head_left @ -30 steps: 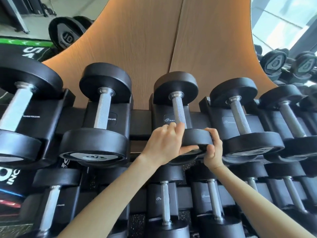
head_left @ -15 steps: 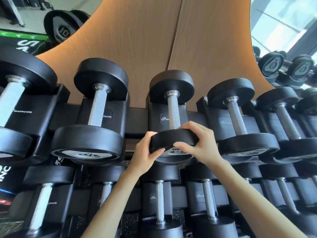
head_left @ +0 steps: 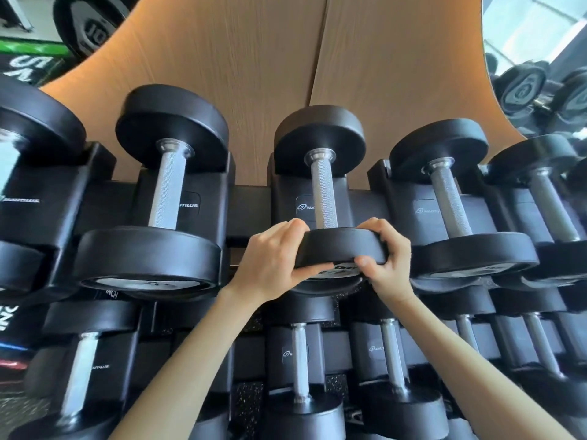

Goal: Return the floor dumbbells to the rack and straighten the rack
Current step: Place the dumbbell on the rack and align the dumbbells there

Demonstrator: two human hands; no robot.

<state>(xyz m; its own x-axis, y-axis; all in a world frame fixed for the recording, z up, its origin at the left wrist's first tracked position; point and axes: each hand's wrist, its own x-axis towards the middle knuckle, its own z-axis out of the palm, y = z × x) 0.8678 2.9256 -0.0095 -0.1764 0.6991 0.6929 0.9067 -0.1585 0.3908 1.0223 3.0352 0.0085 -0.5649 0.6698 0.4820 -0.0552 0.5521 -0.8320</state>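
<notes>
Both grips have slid out to the rim since half a second ago: right grip (head_left: 389,258) off the top of the head onto its right edge, left grip (head_left: 271,260) up on the left edge. Each curls round the near head of the dumbbell (head_left: 324,192), thumbs on its face, fingers over the top. It lies in the middle cradle of the rack (head_left: 251,214), top row, handle pointing at the wood wall (head_left: 254,74). I reckon I'm squaring it. So: turn gently, keep my right knuckles clear of the neighbouring dumbbell (head_left: 470,252) just beside them, and push until both heads seat.
</notes>
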